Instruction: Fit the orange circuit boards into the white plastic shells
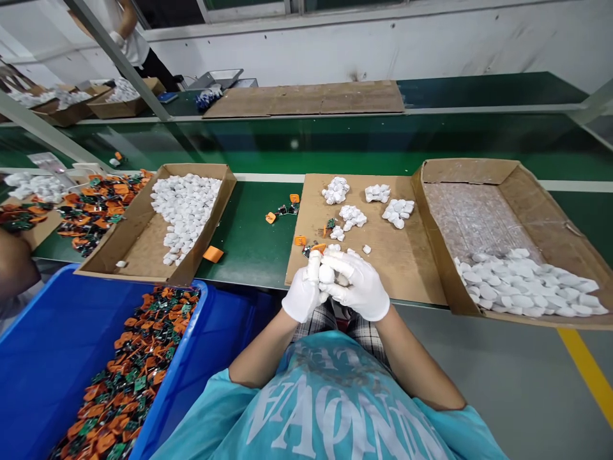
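Both my hands wear white gloves and meet at the front edge of a cardboard sheet point(428, 271). My left hand point(302, 294) is closed, its fingers pinching a small rounded white piece point(326, 275). Against the same piece press the curled fingers of my right hand point(361, 287). Just beyond my left fingertips show an orange part point(318, 248) and a small circuit board with an orange tab point(300, 241); the gloves partly hide them. Several clusters of white pieces point(353, 217) lie on the sheet, with a single white piece point(366, 249) near my right hand.
An open carton point(129, 239) of white pieces stands left, another carton point(510, 169) right. A blue bin point(43, 358) holds orange-and-green circuit parts; more such parts point(103, 204) are heaped at far left. A person's arm point(16, 268) shows there. Another person point(129, 38) stands behind.
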### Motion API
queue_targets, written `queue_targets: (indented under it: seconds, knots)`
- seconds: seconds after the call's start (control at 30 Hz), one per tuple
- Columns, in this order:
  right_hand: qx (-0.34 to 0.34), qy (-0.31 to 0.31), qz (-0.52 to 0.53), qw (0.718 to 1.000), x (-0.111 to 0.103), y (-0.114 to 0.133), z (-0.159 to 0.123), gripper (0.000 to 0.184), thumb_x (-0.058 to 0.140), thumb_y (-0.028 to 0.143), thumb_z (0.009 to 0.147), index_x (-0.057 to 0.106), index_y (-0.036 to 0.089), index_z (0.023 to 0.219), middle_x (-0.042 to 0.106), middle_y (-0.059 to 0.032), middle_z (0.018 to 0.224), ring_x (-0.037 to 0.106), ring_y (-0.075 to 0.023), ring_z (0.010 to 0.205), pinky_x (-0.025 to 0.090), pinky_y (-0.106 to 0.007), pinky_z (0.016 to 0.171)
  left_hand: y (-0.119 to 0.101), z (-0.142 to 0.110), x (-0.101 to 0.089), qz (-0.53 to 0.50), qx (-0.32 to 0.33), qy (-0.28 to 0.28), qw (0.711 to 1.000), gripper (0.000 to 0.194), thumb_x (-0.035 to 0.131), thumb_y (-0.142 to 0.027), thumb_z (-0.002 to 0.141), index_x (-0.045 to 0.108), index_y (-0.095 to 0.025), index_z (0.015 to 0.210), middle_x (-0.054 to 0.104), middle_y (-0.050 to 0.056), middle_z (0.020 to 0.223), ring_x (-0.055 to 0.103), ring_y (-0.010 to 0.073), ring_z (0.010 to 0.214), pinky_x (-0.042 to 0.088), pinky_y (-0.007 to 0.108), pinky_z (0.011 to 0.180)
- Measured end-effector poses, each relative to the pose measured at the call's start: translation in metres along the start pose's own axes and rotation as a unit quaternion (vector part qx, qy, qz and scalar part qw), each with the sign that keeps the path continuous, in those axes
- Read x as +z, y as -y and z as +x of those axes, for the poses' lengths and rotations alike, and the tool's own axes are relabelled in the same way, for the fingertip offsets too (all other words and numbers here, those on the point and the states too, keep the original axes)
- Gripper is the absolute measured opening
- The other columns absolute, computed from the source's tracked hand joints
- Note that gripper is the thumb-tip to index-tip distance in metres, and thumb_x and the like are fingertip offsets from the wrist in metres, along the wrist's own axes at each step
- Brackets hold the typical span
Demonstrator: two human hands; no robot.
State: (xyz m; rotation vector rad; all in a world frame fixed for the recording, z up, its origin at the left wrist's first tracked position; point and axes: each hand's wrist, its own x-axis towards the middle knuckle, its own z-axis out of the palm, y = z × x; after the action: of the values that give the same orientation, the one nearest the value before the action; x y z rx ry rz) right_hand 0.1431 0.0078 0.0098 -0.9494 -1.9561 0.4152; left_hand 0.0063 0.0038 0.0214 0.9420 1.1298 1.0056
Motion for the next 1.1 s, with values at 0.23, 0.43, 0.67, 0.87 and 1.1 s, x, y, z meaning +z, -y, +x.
queue_targets:
  seconds: [0.23,0.43,0.67,0.87,1.1]
  knots:
    - [0.013,-0.052,0.024,0.998,0.002,0.003,-0.005,0.031,0.065,0.036,0.084,0.063,0.027,0.113,0.072,-0.0062,0.111,0.068,-0.0227,0.101,0.053,-0.039,0.091,-0.007,-0.004,-0.009,-0.002,0.003,0.151,0.988,0.07,0.047,-0.083,0.068,0.055,-0.015,0.054,0.029,-0.006,0.033,0.021,0.0047,0.031,0.016,0.021,0.034]
    - [-0.002,-0.028,0.058,0.998,0.0,0.001,-0.002,0.029,0.066,0.042,0.082,0.066,0.028,0.108,0.073,-0.0054,0.103,0.069,-0.0221,0.096,0.054,-0.038,0.087,0.005,-0.002,0.0,-0.071,-0.033,0.129,0.989,0.071,0.054,-0.085,0.06,0.057,-0.014,0.055,0.028,-0.007,0.032,0.02,0.004,0.029,0.013,0.021,0.03]
    - [-0.028,-0.023,0.056,0.998,-0.006,0.004,0.001,0.036,0.066,0.04,0.084,0.061,0.027,0.117,0.072,-0.0052,0.105,0.069,-0.0205,0.094,0.054,-0.036,0.084,0.002,-0.003,0.005,-0.088,-0.057,0.116,0.988,0.074,0.055,-0.088,0.053,0.056,-0.014,0.056,0.03,-0.007,0.033,0.019,0.0031,0.028,0.013,0.02,0.029]
    - [-0.092,-0.01,-0.041,0.995,-0.007,-0.001,0.004,0.028,0.062,0.039,0.087,0.066,0.028,0.112,0.074,-0.0064,0.096,0.069,-0.0222,0.093,0.054,-0.036,0.083,0.015,-0.004,0.001,-0.074,0.013,0.095,0.993,0.075,0.044,-0.091,0.059,0.03,-0.02,0.04,0.021,-0.006,0.029,0.017,0.0029,0.027,0.01,0.02,0.029]
    - [0.012,-0.11,0.023,0.994,-0.001,0.007,-0.005,0.049,0.071,0.031,0.081,0.054,0.028,0.127,0.068,-0.008,0.115,0.066,-0.0241,0.107,0.053,-0.04,0.093,0.01,0.002,-0.005,0.001,0.127,-0.003,0.992,0.055,0.073,-0.07,0.056,0.064,-0.017,0.068,0.06,0.001,0.054,0.055,0.0119,0.046,0.046,0.024,0.046]
